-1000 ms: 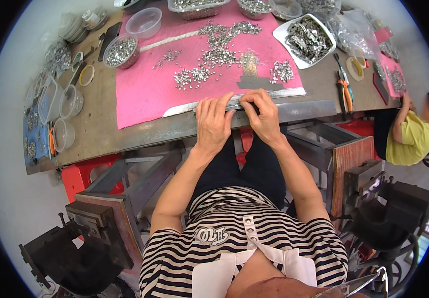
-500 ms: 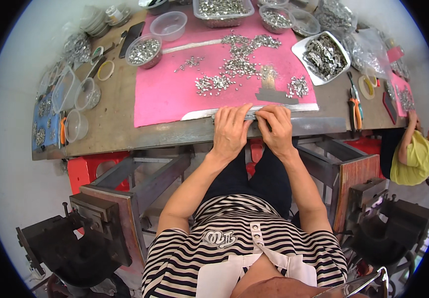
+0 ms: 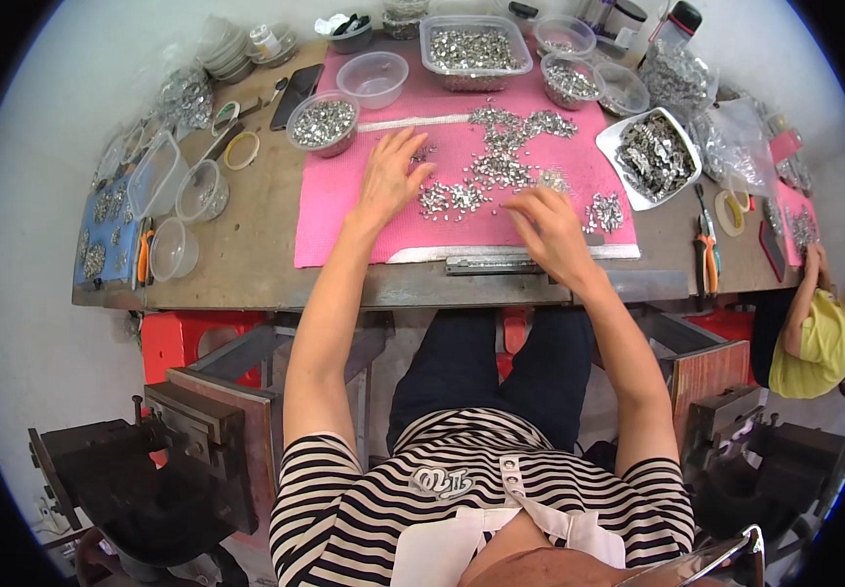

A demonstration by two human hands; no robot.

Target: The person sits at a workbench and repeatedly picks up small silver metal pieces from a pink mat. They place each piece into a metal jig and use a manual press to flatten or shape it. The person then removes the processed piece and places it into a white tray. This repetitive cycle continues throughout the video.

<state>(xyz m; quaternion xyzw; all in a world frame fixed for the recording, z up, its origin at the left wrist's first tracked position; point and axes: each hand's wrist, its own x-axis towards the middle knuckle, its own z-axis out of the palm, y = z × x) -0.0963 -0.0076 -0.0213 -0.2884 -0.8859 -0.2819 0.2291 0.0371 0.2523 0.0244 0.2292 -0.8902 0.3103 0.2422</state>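
Above the pink mat (image 3: 344,230), my left hand (image 3: 390,178) is open, fingers stretched and thumb apart, beside a few small silvery metal pieces near its fingertips. My right hand (image 3: 552,233) hovers at the near side of the scattered silvery pieces (image 3: 501,168), its fingers loosely bent and slightly apart; I see nothing in it. A slim grey metal bar (image 3: 489,265) lies along the table's front edge, just below the mat's white-taped border (image 3: 427,253). Part of the bar's right end is hidden by my right hand.
A tub of pieces (image 3: 323,123) stands left of the mat, a larger tub (image 3: 474,73) behind it. At right are a white dish of dark metal parts (image 3: 647,161) and orange-handled pliers (image 3: 706,259). A co-worker in a yellow shirt (image 3: 819,333) sits far right.
Both hands have left the metal bar at the table edge. My left hand has moved forward and left, my right hand a little forward over the mat. The view has shifted slightly.
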